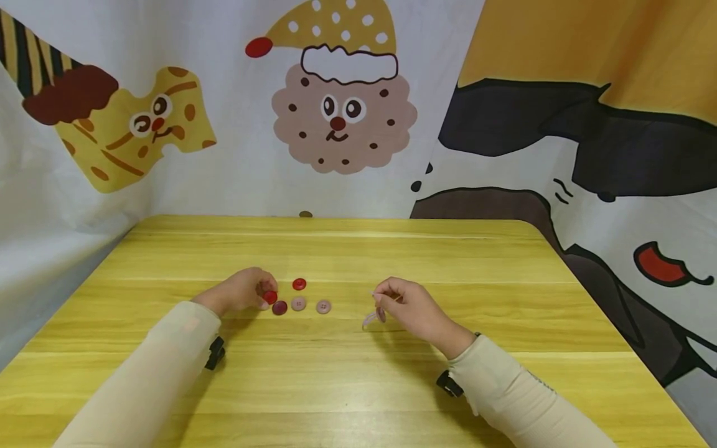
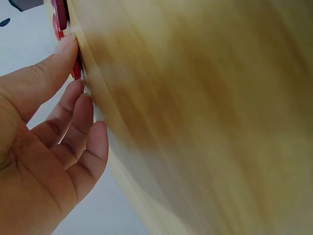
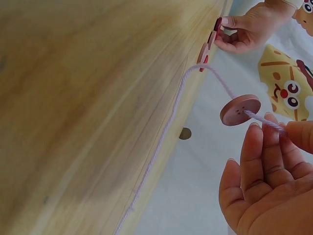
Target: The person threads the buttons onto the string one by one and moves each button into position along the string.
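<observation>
In the head view my left hand (image 1: 246,290) pinches a red button (image 1: 270,297) between thumb and fingers at the left end of a small group of buttons. The left wrist view shows that red button (image 2: 77,70) edge-on at the fingertips. Beside it on the table lie a dark red button (image 1: 279,308), another red button (image 1: 299,284) and two dusty pink buttons (image 1: 299,303). My right hand (image 1: 411,306) pinches a lilac yarn (image 3: 266,121) between thumb and fingers. A pink button (image 3: 240,109) is threaded on it, just beyond the fingertips, and the yarn's tail droops toward the table.
All this takes place over a yellow wood-grain table (image 1: 336,386). A white cloth (image 1: 235,186) with cartoon prints hangs behind the table's far edge. Black wrist straps (image 1: 215,353) sit on both sleeves.
</observation>
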`<state>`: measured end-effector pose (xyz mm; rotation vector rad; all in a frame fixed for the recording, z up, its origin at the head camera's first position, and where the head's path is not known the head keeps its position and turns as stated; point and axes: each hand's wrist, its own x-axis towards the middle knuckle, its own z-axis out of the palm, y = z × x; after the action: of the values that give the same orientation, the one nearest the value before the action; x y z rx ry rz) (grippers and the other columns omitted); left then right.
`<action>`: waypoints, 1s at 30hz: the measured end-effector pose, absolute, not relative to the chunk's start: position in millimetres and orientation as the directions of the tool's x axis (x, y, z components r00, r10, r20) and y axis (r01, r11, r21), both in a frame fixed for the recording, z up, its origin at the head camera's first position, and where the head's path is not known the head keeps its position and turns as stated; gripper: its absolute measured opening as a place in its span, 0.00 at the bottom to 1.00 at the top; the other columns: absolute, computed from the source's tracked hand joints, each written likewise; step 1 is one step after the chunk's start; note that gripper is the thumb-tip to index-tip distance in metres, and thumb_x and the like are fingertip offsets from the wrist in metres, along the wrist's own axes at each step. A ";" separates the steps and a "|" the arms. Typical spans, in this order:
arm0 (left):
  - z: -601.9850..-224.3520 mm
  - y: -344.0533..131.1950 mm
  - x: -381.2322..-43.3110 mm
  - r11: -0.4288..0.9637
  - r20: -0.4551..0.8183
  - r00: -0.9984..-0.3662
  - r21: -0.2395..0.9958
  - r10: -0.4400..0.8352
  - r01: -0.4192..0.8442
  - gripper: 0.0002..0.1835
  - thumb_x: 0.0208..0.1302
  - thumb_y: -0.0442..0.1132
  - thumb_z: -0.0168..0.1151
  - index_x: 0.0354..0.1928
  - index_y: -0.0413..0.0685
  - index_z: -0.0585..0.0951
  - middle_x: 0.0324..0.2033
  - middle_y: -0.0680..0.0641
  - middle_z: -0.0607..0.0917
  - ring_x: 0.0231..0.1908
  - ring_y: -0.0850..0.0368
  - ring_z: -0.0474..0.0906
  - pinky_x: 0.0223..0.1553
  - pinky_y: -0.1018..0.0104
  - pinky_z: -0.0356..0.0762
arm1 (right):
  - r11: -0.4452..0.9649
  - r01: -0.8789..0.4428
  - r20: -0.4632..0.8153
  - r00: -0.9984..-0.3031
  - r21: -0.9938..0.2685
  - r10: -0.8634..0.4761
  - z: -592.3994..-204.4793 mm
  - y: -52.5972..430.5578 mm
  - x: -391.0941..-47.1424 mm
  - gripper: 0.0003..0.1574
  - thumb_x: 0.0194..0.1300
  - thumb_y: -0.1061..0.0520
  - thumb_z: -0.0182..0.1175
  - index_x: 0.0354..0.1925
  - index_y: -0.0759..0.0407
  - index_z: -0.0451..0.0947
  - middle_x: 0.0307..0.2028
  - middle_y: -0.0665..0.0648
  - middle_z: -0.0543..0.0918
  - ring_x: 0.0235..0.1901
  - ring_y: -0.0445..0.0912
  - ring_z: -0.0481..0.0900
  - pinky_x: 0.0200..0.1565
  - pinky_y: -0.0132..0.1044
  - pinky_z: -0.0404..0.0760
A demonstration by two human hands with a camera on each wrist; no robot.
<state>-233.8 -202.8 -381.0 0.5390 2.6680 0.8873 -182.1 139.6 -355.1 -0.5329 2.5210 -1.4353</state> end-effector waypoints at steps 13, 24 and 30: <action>-377.0 -202.0 -230.5 0.768 -0.180 -0.907 0.607 0.381 0.203 0.09 0.54 0.26 0.69 0.37 0.36 0.81 0.32 0.45 0.82 0.34 0.53 0.75 0.41 0.57 0.77 | 0.447 -0.203 0.009 -0.917 -0.871 -0.400 -355.4 136.9 -181.8 0.10 0.73 0.56 0.53 0.42 0.61 0.78 0.26 0.57 0.81 0.28 0.60 0.75 0.21 0.32 0.62; -374.7 -201.2 -227.6 0.784 -0.172 -0.913 0.585 0.371 0.208 0.05 0.57 0.29 0.68 0.35 0.37 0.82 0.30 0.48 0.83 0.31 0.55 0.74 0.38 0.60 0.76 | 0.442 -0.216 0.022 -0.915 -0.871 -0.403 -355.0 138.4 -182.0 0.08 0.73 0.57 0.53 0.41 0.59 0.78 0.25 0.57 0.81 0.26 0.61 0.74 0.21 0.32 0.61; -376.5 -205.1 -228.5 0.791 -0.123 -0.929 0.571 0.348 0.220 0.07 0.57 0.32 0.69 0.37 0.37 0.82 0.31 0.48 0.83 0.33 0.54 0.75 0.39 0.58 0.76 | 0.440 -0.221 0.027 -0.914 -0.870 -0.405 -355.4 139.1 -182.0 0.09 0.72 0.56 0.54 0.41 0.60 0.78 0.25 0.57 0.81 0.26 0.59 0.73 0.21 0.32 0.61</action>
<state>-228.5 -205.1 -376.5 0.4437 2.7593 0.8395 -182.0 139.1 -355.4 -0.5510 2.5036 -1.4712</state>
